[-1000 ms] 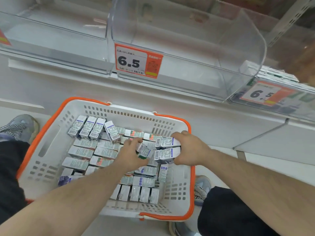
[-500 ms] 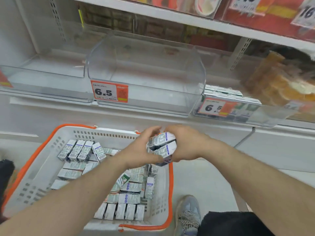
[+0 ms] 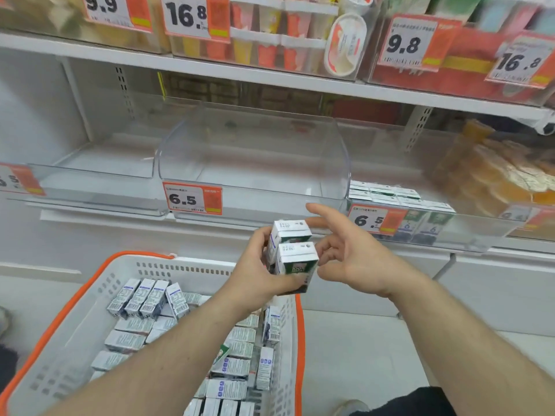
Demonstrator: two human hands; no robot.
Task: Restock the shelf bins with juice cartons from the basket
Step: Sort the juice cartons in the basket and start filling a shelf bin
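I note two white juice cartons, green-printed, stacked and gripped in my left hand above the basket. My right hand is beside them, fingers spread. The clear shelf bin stands behind, on white shelving.

On the top shelf I read four price tags, left to right: "9.9", "16.8", "9.8" and a second "16.8". The clear middle bin carries an orange tag reading "6.5", and the bin to its right bears another "6.5" tag. Cartons in that right bin show a "6" (the small print on every tag is too fine for me to read).
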